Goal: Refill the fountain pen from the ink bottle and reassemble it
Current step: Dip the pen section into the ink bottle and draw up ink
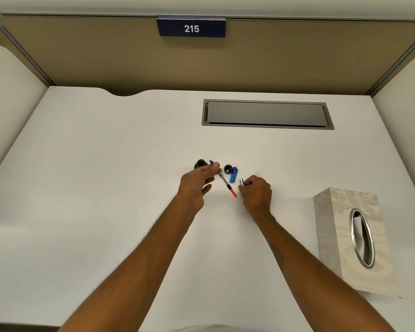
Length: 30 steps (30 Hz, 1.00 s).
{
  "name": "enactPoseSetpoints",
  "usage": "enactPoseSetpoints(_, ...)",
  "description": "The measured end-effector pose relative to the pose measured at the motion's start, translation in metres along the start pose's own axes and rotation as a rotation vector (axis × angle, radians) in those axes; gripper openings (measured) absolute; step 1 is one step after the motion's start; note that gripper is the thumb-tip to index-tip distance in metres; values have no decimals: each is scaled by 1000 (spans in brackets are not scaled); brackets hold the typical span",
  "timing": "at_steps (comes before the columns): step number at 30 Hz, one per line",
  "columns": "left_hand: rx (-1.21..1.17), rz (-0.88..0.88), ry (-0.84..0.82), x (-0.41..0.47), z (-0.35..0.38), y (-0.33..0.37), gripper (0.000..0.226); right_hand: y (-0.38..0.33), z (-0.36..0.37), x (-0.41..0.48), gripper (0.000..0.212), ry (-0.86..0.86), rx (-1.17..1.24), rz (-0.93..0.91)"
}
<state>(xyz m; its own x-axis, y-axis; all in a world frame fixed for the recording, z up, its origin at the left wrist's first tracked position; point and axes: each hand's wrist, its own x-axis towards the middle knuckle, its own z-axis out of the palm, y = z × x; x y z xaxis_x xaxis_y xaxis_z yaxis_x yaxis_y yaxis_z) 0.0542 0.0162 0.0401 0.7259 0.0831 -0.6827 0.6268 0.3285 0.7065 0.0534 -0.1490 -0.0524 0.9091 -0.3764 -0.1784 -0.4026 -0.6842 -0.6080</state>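
Observation:
My left hand (pixel 197 179) grips the fountain pen's front section (pixel 223 179), nib pointing up and away, its clear converter with an orange-red end slanting down toward me. The open ink bottle (pixel 200 163) stands just behind my left fingers, partly hidden by them. The bottle's black lid (pixel 228 168) lies upside down to the right, beside the blue pen cap (pixel 233 175). My right hand (pixel 255 191) is closed around the pen barrel (pixel 241 182); only its silver end sticks out near the converter's tip.
A marbled tissue box (pixel 352 238) stands at the right near the desk's front. A grey cable hatch (pixel 266 113) is set into the white desk (pixel 106 176) behind the work area. Partition walls close in the back and sides.

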Motion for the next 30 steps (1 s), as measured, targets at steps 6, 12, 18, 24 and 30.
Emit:
enactPoseSetpoints(6, -4, 7, -10, -1, -1, 0, 16, 3, -1, 0, 19, -9, 9, 16)
enactPoseSetpoints(12, -12, 6, -11, -3, -1, 1, 15, 3, -6, -4, 23, -8, 12, 24)
enactPoseSetpoints(18, -23, 3, -8, -4, -3, 1, 16, 3, -14, -10, 27, -5, -11, 17)
enactPoseSetpoints(24, -25, 7, -1, -4, -5, 5, 17, -2, -24, -21, 20, 67, 44, 15)
enactPoseSetpoints(30, -54, 22, 18, -4, -8, 7, 34, -12, -44, -37, 7, 62, 373, 41)
